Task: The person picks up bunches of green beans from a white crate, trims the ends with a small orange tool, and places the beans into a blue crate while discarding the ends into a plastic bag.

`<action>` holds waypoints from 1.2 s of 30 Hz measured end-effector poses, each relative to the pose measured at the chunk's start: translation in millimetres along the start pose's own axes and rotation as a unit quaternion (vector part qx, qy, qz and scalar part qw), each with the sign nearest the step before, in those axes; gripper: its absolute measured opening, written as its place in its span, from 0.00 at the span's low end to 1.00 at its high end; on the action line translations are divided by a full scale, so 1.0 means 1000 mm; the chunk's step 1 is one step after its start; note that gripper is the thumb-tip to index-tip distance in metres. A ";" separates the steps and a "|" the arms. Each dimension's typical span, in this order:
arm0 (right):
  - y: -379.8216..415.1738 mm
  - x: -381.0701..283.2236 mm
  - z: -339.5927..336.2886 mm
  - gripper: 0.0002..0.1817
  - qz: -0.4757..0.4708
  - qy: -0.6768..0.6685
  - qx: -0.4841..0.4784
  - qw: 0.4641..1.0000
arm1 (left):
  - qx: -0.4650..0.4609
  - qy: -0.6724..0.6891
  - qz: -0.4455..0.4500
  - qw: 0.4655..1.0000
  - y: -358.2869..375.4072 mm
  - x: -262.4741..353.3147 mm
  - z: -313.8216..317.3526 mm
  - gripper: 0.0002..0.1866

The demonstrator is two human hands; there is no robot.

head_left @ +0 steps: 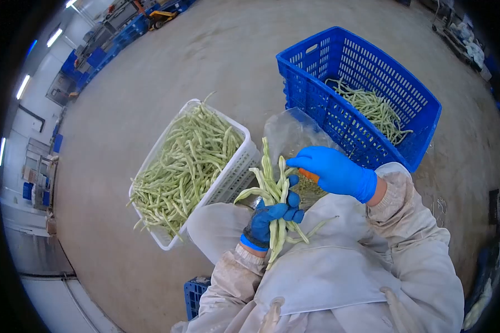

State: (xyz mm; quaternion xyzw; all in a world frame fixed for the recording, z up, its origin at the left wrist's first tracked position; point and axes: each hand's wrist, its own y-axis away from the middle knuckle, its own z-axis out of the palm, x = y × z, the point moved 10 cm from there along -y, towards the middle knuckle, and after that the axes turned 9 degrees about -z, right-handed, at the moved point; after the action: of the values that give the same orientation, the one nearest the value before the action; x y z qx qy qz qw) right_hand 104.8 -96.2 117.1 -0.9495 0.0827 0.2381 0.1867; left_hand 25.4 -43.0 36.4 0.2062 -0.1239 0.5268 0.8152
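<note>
My left hand (271, 219), in a dark blue work glove, is closed around a bunch of pale green beans (273, 188). The beans stick out above and below the fist. My right hand (339, 173), in a bright blue glove, is curled round a small orange-handled tool (309, 175), whose working end I cannot make out. Its fingertips are close to the upper ends of the bunch. To the left stands a white crate (228, 180) heaped with green beans (189, 161). Ahead on the right, a blue crate (339, 111) holds a smaller pile of green beans (375, 108).
A clear plastic bag (297, 130) lies between the two crates, with green scraps (311, 191) near my knees. Beside my left hip is a small blue crate (194, 294). Equipment and a yellow pallet truck (160, 18) line the far left wall.
</note>
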 end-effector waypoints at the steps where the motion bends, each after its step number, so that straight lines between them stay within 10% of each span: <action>1: 0.000 0.000 0.000 0.24 0.001 0.024 0.000 1.000 | 0.001 0.000 0.002 1.000 -0.001 0.000 0.000 0.37; 6: 0.010 -0.006 0.000 0.15 -0.008 0.152 0.099 0.983 | -0.017 -0.012 -0.010 1.000 -0.008 -0.005 0.009 0.37; 8: 0.039 0.054 0.013 0.08 0.205 -0.224 0.266 0.915 | 0.027 -0.014 -0.016 0.999 -0.014 -0.007 0.007 0.37; 10: 0.079 0.111 -0.007 0.08 0.286 -0.189 0.370 0.863 | -0.035 -0.015 0.001 0.999 -0.004 0.000 0.016 0.35; 15: 0.105 0.101 -0.037 0.13 0.166 0.318 0.250 0.899 | 0.032 -0.051 0.081 0.995 -0.006 0.029 -0.004 0.32; 20: 0.057 0.034 0.007 0.11 0.266 -0.335 0.179 0.886 | 0.094 0.037 0.183 0.978 -0.026 0.055 -0.046 0.24; 33: 0.045 0.003 0.081 0.13 0.246 -0.362 0.153 0.886 | 0.221 -0.075 0.298 0.926 -0.015 0.082 -0.064 0.22; 36: 0.048 0.010 0.057 0.12 0.263 -0.181 0.162 0.934 | 0.262 -0.114 0.304 0.909 -0.009 0.081 -0.067 0.21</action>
State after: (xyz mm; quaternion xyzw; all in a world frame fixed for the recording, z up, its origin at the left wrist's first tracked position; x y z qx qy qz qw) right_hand 78.1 -118.6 50.5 -0.7911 0.3318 0.4302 0.2810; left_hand 66.5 50.2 9.2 0.4239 -0.1301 0.7352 0.5126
